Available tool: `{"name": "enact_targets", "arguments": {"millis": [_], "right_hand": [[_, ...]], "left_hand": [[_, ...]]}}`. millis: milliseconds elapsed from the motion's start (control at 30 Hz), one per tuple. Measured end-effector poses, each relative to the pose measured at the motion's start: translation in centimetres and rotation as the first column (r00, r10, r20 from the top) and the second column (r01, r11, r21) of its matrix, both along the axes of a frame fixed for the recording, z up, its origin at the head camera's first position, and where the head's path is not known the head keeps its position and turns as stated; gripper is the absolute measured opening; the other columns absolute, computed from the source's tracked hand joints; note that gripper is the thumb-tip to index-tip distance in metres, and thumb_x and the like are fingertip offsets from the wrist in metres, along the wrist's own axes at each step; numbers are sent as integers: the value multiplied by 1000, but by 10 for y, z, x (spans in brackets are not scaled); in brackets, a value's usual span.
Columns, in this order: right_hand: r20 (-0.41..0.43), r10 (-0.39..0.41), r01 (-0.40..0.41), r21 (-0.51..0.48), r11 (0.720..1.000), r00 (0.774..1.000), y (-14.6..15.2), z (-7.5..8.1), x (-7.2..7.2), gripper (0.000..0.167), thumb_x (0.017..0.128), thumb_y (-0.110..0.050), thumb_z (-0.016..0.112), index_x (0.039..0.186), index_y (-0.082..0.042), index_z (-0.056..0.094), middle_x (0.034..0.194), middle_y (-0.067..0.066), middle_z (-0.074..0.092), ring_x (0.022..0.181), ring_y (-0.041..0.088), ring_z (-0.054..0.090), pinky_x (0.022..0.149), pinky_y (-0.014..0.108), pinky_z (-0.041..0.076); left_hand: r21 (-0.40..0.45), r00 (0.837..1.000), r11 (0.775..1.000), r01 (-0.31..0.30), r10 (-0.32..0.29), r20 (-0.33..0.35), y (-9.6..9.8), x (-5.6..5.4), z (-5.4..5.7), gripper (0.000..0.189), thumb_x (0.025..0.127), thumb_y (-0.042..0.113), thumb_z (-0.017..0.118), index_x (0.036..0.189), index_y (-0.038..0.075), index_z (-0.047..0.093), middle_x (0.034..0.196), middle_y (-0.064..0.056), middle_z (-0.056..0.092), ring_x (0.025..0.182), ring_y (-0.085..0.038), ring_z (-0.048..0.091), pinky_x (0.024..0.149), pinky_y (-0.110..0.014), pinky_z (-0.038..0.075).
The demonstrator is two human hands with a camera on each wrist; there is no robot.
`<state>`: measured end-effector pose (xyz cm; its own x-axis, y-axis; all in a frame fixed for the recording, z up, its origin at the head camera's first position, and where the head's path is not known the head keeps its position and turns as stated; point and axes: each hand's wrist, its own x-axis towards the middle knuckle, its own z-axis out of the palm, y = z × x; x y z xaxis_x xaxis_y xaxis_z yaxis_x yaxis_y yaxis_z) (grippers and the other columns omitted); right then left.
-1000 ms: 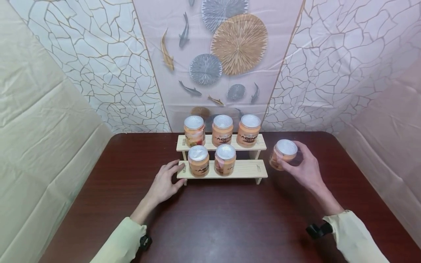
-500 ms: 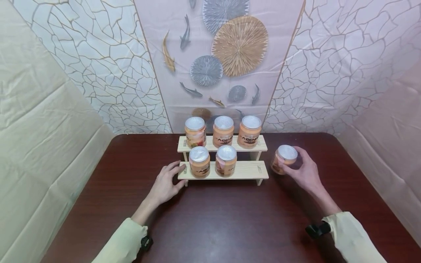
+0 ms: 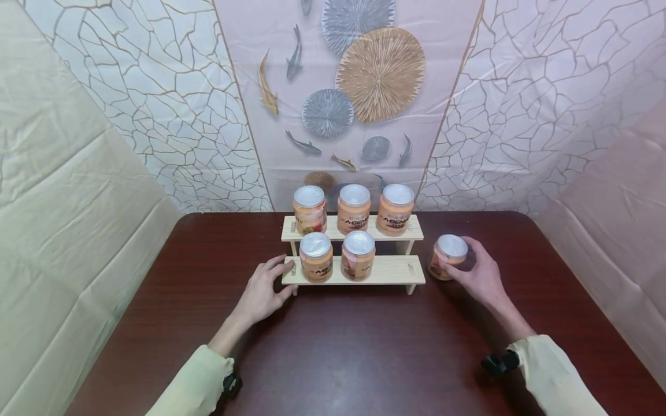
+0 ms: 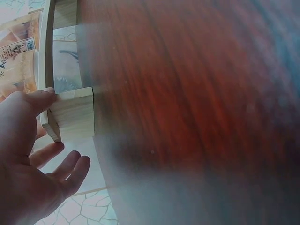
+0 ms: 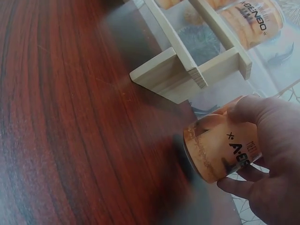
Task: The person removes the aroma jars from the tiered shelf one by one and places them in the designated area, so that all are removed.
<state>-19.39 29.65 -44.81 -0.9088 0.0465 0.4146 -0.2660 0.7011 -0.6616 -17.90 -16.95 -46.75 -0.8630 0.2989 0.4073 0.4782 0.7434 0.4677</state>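
My right hand (image 3: pixel 480 278) grips an orange-labelled jar (image 3: pixel 446 260) with a silver lid, just right of a two-step wooden rack (image 3: pixel 390 270). In the right wrist view the jar (image 5: pixel 218 145) is held around its side, thumb on one side and fingers on the other, its base close over the tabletop. My left hand (image 3: pixel 262 292) pinches the left end of the lower step; in the left wrist view its thumb lies on the front edge of the board (image 4: pixel 48 51). Two similar jars stand on the lower step, one at its left (image 3: pixel 316 258) and one mid-board (image 3: pixel 358 256).
Three more jars line the upper step: a left one (image 3: pixel 310 211), a middle one (image 3: pixel 354 211) and a right one (image 3: pixel 396 211). The rack stands on a dark red-brown table (image 3: pixel 333 346). A patterned cloth (image 3: pixel 385 144) hangs behind, with pale cloth walls at both sides.
The jar in my right hand has come down and slightly nearer to me, beside the rack. My left hand keeps its hold on the lower step; the jars on the rack stay put.
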Motion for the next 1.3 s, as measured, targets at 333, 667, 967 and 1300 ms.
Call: {"name": "enact_targets", "arguments": {"millis": [333,667,967,1300], "right_hand": [[14,17,-17,-29,999,1000,1,-5,-2,71,74,-6,87,134,4,50,121,30,60,111,41,56,89,49,40],[31,82,-80,-67,995,996,2,-6,-4,71,77,-3,84,136,7,45,124,31,57,114,41,54,87,14,36],[-2,56,-56,-23,998,998,2,2,-4,87,75,-9,85,146,7,36,136,33,46,122,47,45,98,57,35],[-268,64,-106,-148,983,961,-37,29,10,68,73,11,78,136,7,52,120,26,54,103,33,54,85,17,45]], "left_hand": [[2,1000,1000,-5,5,15,-1,0,0,53,82,17,83,130,3,66,140,-22,54,118,-42,54,94,-59,45],[5,1000,1000,0,0,4,0,1,0,53,81,15,83,129,2,66,139,-23,54,117,-43,54,93,-60,45],[-6,1000,1000,0,0,11,0,0,0,54,81,16,83,130,1,65,140,-23,53,118,-44,54,93,-59,45],[4,1000,1000,4,-4,8,0,1,1,54,81,16,83,130,1,66,140,-23,54,118,-43,54,94,-59,45]]}}
